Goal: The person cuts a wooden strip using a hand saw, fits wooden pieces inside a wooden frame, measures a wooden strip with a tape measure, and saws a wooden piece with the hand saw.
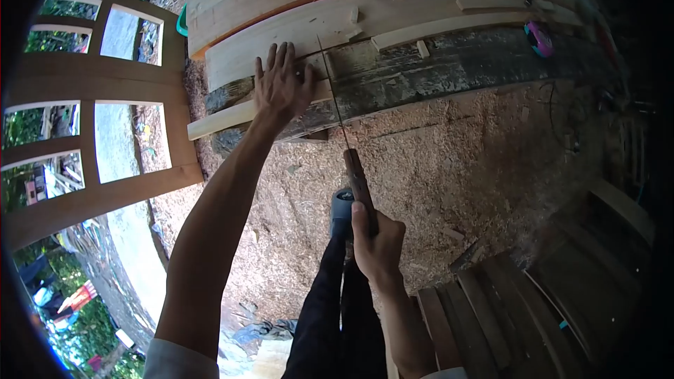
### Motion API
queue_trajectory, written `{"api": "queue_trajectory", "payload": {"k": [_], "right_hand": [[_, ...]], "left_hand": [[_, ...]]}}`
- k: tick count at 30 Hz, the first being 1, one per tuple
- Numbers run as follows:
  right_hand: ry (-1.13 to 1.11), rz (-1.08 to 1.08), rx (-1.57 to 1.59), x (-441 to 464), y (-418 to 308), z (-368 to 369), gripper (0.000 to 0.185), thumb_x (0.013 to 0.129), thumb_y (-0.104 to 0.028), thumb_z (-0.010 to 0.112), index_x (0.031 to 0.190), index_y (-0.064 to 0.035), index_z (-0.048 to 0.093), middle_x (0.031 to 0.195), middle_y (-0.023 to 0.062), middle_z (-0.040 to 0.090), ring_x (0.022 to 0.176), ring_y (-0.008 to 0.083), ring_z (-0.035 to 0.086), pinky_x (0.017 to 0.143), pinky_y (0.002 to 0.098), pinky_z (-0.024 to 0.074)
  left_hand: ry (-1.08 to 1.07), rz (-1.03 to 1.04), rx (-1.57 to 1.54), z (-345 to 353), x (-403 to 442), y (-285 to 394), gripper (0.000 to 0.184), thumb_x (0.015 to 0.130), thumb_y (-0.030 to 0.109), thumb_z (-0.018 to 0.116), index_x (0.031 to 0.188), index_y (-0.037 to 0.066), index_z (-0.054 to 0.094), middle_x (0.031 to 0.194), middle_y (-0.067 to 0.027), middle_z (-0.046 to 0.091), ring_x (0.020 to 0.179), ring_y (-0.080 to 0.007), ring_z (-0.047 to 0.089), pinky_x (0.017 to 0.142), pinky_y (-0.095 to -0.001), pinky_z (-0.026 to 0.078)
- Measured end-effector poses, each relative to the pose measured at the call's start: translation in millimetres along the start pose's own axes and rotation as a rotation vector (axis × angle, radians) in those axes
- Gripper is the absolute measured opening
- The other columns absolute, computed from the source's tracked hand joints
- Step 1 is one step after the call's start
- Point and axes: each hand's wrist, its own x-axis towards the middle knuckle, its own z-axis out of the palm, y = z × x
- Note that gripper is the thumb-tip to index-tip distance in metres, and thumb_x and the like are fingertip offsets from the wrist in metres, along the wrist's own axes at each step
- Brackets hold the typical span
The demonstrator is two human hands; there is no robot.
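My right hand (379,242) is wrapped around the brown handle of a handsaw (355,177). Its thin blade, seen almost edge-on, points away from me across the bench edge. The blade stands by the right end of a narrow wooden strip (223,121); whether it touches the wood I cannot tell. With fingers spread, my left hand (281,89) lies on that strip and the bench, left of the blade. Beyond the fingertips is a wide pale board (295,28). A short wood offcut (423,49) sits on the dark bench edge (449,70).
Another strip (449,28) lies along the bench, with a purple and teal object (538,39) at the right. A wooden lattice frame (53,84) stands at left. Shavings cover the floor (463,175), and dark planks (491,309) are at lower right.
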Motion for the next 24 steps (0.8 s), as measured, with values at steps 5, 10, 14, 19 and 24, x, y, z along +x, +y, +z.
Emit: {"api": "queue_trajectory", "payload": {"k": [5, 10, 14, 19, 24], "right_hand": [[0.06, -0.111, -0.057, -6.3, 18.3, 22.7, 0.039, 0.093, -0.027, 0.058, 0.068, 0.0025, 0.059, 0.046, 0.0092, 0.05, 0.042, 0.0162, 0.055, 0.041, 0.0327, 0.038], [0.157, -0.279, -0.115, 3.2, 48.6, 36.1, 0.029, 0.089, -0.022, 0.063, 0.07, -0.0008, 0.062, 0.053, 0.0137, 0.057, 0.045, 0.0249, 0.061, 0.042, 0.0345, 0.0441], [0.07, -0.487, -0.457, 5.0, 42.5, 26.5, 0.031, 0.089, -0.025, 0.063, 0.069, -0.0014, 0.061, 0.052, 0.0121, 0.057, 0.044, 0.0235, 0.06, 0.041, 0.0332, 0.043], [-0.001, 0.164, 0.477, 6.1, 29.2, 4.2, 0.049, 0.097, -0.036, 0.053, 0.06, -0.0046, 0.05, 0.049, -0.0037, 0.039, 0.04, 0.0048, 0.035, 0.039, 0.0238, 0.0245], [-0.066, 0.212, 0.601, 29.0, 5.7, -4.4, 0.05, 0.097, -0.037, 0.053, 0.059, -0.0052, 0.044, 0.051, -0.0051, 0.034, 0.041, 0.0037, 0.032, 0.039, 0.0225, 0.0236]], "left_hand": [[-0.003, 0.022, 0.002, 0.5, -0.4, -0.6, 0.067, 0.094, 0.046, 0.035, 0.143, 0.0, 0.033, 0.149, -0.0135, 0.034, 0.143, -0.0263, 0.02, 0.118, -0.045, 0.01], [0.009, -0.03, 0.015, 0.8, 6.2, 1.8, 0.066, 0.094, 0.046, 0.037, 0.142, 0.0, 0.035, 0.148, -0.0136, 0.036, 0.143, -0.0265, 0.021, 0.118, -0.0448, 0.01], [0.006, -0.03, -0.004, -0.1, 5.5, 2.6, 0.067, 0.094, 0.046, 0.037, 0.142, 0.0, 0.036, 0.148, -0.0137, 0.036, 0.143, -0.0266, 0.022, 0.118, -0.0452, 0.01], [0.025, -0.031, -0.009, 0.1, 5.5, 0.9, 0.067, 0.094, 0.046, 0.038, 0.141, -0.001, 0.036, 0.147, -0.0148, 0.037, 0.142, -0.0282, 0.024, 0.117, -0.0458, 0.011], [0.031, -0.025, -0.051, -1.0, 5.8, 3.1, 0.067, 0.092, 0.044, 0.037, 0.14, -0.002, 0.037, 0.147, -0.016, 0.037, 0.141, -0.0302, 0.024, 0.117, -0.046, 0.012]]}}
